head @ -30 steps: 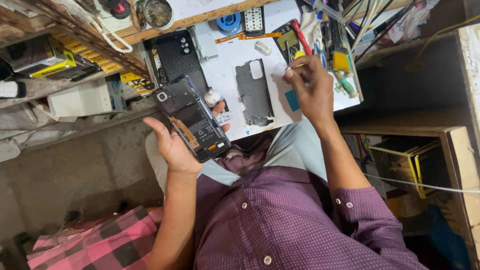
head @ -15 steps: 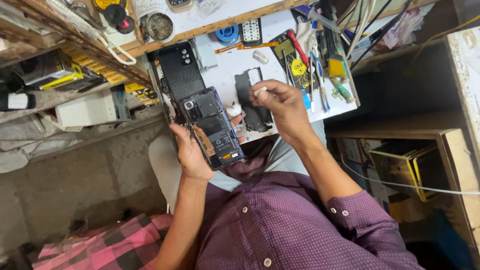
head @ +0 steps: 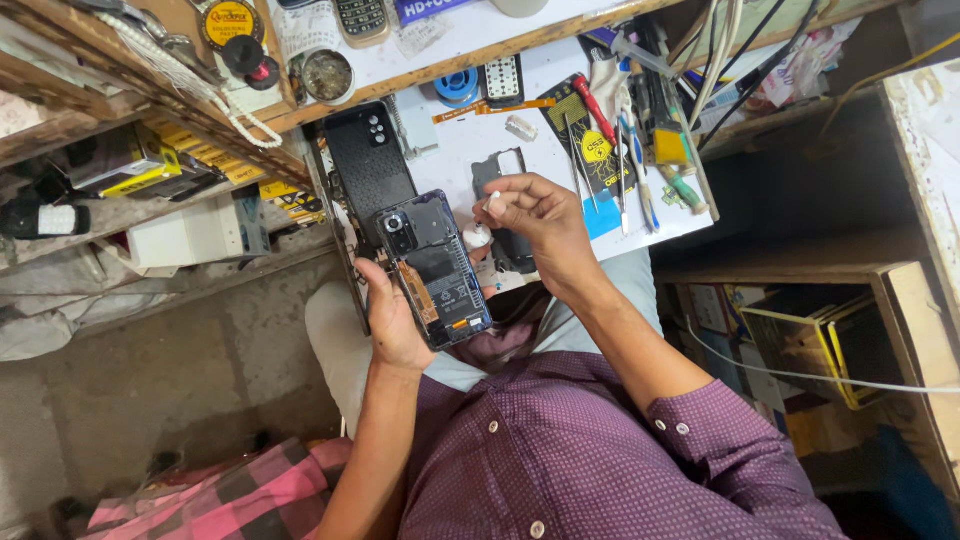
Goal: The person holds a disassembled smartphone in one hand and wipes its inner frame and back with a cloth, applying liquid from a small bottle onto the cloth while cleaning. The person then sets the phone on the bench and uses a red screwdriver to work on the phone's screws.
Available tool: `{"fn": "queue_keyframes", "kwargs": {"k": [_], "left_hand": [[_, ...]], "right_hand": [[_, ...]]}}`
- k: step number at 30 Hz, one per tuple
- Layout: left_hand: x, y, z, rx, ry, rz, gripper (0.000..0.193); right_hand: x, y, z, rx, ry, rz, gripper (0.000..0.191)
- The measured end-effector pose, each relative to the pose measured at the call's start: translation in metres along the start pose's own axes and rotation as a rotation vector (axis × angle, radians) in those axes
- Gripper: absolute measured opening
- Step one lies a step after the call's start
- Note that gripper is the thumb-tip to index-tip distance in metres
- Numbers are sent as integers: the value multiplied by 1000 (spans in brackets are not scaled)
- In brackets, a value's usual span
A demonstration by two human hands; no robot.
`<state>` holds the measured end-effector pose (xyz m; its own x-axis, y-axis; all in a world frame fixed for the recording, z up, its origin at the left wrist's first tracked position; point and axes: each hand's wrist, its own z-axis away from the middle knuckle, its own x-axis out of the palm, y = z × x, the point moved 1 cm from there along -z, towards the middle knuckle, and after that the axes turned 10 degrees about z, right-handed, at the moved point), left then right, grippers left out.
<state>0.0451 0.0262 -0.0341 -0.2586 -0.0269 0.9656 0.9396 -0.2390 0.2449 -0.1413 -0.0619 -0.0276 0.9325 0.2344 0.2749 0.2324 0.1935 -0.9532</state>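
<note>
My left hand (head: 392, 322) holds an opened phone (head: 432, 265) with its back cover off, so the board and orange flex cable show. Fingertips of that hand wrap its right edge. My right hand (head: 540, 225) hovers just right of the phone's top, pinching a small white object (head: 492, 201) between thumb and fingers. Beneath that hand a dark phone part (head: 498, 175) lies on the white worktop (head: 455, 140). A black back cover (head: 367, 165) with camera holes lies on the worktop behind the phone.
Screwdrivers, tweezers and a yellow-and-black tool packet (head: 598, 140) crowd the worktop's right side. A blue ring (head: 460, 85) and small keypad (head: 503, 78) sit at the back. Shelves with boxes (head: 185, 235) stand left, yellow boxes (head: 800, 340) right. White cable (head: 800, 375) crosses at right.
My right hand drew back from the tools at the worktop's right to beside the phone, now pinching a small white object. My left hand turned the phone more upright and nearer the middle.
</note>
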Motion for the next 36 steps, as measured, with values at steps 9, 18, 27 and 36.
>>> {"fn": "queue_keyframes", "kwargs": {"k": [9, 18, 27, 36], "left_hand": [[-2, -1, 1, 2, 30, 6, 98], [-1, -1, 3, 4, 22, -41, 99], [-2, -1, 3, 3, 26, -11, 98], [-4, -1, 2, -13, 36, 15, 101]], "right_hand": [[0, 1, -1, 4, -15, -4, 23], [2, -1, -1, 8, -18, 0, 23], [1, -3, 0, 17, -7, 35, 24], [0, -2, 0, 4, -11, 24, 23]]}}
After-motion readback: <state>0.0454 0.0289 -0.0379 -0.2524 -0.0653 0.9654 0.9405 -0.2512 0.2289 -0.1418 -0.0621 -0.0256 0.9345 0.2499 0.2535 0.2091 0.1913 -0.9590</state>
